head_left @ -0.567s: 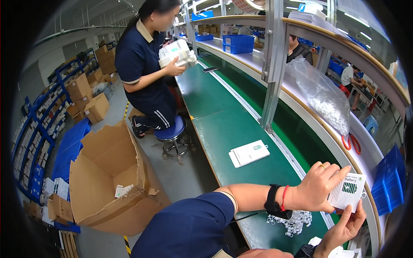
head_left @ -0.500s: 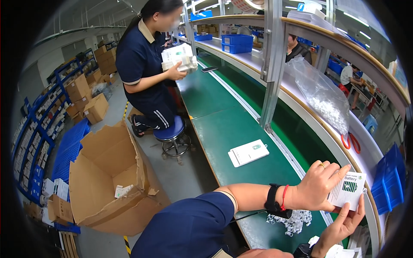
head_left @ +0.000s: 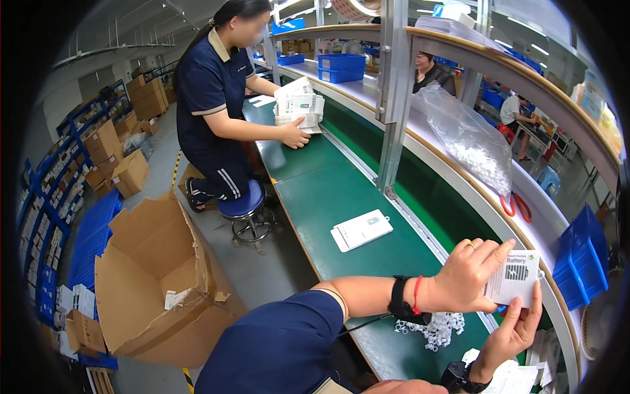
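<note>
Pinch grip: my left hand and right hand hold the flat white hang-tab carton, likely light, stiff, crushable, best taken by its edges.

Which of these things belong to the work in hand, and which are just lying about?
Seemingly part of the work:
small white package, held in left fingers and right fingers
white package lying flat
piled white pieces

Apparently just around:
blue stool
large open carton
rightmost blue bin

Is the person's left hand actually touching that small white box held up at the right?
Touching. The head view shows the left hand gripping the small white box along its left edge, with no visible gap.
</note>
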{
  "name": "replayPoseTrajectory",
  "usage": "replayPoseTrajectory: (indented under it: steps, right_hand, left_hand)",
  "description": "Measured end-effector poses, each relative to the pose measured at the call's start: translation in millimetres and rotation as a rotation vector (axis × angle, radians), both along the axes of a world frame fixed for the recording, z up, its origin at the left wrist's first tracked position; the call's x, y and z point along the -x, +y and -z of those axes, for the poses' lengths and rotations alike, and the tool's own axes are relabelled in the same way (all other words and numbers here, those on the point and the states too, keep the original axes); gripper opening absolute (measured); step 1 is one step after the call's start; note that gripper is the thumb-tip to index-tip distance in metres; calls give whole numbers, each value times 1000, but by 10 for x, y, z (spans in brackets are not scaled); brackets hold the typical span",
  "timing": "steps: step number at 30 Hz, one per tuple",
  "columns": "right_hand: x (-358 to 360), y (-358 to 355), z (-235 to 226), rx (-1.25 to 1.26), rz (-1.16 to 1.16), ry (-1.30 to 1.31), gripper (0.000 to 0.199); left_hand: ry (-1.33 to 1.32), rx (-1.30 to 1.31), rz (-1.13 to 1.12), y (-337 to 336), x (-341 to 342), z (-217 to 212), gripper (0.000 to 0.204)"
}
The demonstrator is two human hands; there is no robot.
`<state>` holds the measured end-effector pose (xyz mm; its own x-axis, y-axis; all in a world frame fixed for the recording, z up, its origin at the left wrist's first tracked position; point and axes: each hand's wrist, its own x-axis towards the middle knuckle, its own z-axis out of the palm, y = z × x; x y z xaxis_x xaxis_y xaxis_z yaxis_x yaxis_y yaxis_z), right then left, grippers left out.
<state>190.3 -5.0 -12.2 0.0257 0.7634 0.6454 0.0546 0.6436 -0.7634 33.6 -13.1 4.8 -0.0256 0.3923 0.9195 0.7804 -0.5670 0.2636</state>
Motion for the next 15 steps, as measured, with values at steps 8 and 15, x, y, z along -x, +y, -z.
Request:
replayPoseTrajectory:
  steps: [8,15]
  right_hand:
    - [-32,-151,-317,-202,191,-193,48]
    - [-535,-661,-541,-807,-512,251,8]
  left_hand:
    - [12,252,-262,-212,663,392,86]
    - [25,913,-847,-383,1990,1127,94]
